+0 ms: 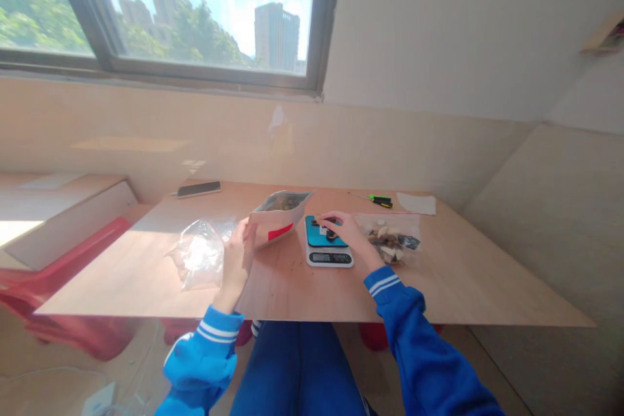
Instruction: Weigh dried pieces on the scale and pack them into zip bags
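Note:
My left hand (238,253) is closed on the side of a pouch (260,224) with a red patch, tilted with its mouth open. Brownish dried pieces (287,203) show inside it. At the centre of the table sits a digital kitchen scale (330,259) with a blue top. Over this top is my right hand (348,229), its fingers bent together at a dark dried piece (333,234); the fingertips are small and partly hidden. Right of the scale lies a clear zip bag (412,224) of pale and dark dried pieces.
A crumpled clear plastic bag (197,253) lies left of the pouch on the wooden table (468,273). Along the back are a phone (199,189), a green and black screwdriver (380,199) and white paper (416,203). Red stools (92,299) stand below.

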The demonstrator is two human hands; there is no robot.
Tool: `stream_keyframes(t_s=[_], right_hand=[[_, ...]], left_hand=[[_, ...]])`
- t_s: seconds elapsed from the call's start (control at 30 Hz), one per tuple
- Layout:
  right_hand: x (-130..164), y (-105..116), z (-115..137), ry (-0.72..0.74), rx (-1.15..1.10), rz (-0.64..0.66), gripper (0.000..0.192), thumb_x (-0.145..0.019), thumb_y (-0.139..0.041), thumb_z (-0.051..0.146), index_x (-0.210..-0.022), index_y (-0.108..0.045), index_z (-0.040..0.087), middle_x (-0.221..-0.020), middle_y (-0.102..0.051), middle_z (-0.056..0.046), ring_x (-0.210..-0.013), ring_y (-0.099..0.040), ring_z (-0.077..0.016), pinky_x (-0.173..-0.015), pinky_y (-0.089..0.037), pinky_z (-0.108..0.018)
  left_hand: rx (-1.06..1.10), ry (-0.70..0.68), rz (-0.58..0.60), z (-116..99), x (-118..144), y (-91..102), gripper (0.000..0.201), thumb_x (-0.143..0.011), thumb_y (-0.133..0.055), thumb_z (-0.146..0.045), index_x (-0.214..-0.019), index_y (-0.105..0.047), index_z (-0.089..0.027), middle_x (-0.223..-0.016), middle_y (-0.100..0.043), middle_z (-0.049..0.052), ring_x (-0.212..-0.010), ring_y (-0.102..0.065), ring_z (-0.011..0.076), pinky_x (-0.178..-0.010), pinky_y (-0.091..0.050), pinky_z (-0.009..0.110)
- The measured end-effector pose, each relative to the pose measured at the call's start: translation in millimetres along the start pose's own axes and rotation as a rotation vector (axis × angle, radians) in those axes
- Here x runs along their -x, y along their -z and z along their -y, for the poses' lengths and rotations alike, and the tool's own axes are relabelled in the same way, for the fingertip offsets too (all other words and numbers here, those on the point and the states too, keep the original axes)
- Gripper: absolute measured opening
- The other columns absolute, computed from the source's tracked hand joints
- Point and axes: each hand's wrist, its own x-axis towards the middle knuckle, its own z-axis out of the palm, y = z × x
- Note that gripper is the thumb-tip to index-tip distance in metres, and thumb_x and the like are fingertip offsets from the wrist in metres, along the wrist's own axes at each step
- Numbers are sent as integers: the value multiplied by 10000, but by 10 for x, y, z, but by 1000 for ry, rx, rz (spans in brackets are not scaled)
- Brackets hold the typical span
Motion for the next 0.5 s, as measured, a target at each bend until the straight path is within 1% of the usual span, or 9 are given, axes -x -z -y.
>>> stream_keyframes(t_s=[0.07, 0.13, 0.2, 0.33, 0.4, 0.5], right_hand=[[-34, -112, -76, -10, 22, 36, 204, -793, -649, 332, -850, -744, 161, -894, -756, -89, -831, -686, -203, -765, -534, -331], [-60, -168, -118, -14, 47, 59, 194, -796, -645, 330, -835, -746, 168, -860, -758, -77, -772, -681, -194, -730, -531, -322], [-80, -165, -154, -8, 67, 55, 192, -808, -636, 327, -862, -744, 178, -886, -757, -71, -798, -680, -191, -756, -526, -318], [-112, -55, -284, -11, 115, -45, 204, -832, -607, 319, -910, -719, 168, -985, -740, -96, -942, -661, -212, -861, -496, -348], [-125, 3, -376, -32, 144, -107, 190, -830, -597, 298, -887, -706, 152, -976, -735, -118, -930, -659, -229, -866, -493, -380], [-153, 55, -455, -49, 164, -162, 104, -769, -643, 238, -798, -693, 151, -868, -738, -120, -852, -665, -247, -851, -500, -416]], left_hand=[[-8, 2, -4, 10, 0, 6, 442, -922, -378, -537, -1155, -593, -229, -1077, -710, 86, -1009, -667, 267, -879, -517, 426], [-19, -2, 1, 19, 3, 14, 424, -923, -386, -527, -1146, -599, -236, -1067, -713, 77, -988, -674, 255, -866, -523, 407], [-28, -6, 4, 23, 10, 17, 415, -927, -388, -519, -1140, -603, -235, -1055, -716, 72, -970, -680, 247, -861, -526, 395], [-43, 11, -7, 26, 23, 1, 423, -931, -376, -521, -1116, -614, -223, -1047, -716, 78, -978, -677, 255, -873, -523, 411], [-49, 10, -17, 34, 25, -10, 422, -931, -375, -522, -1100, -618, -221, -1045, -714, 81, -985, -675, 258, -867, -527, 412], [-41, -11, -19, 58, 38, -17, 409, -935, -376, -513, -1094, -617, -223, -1055, -710, 78, -986, -674, 247, -859, -535, 397]])
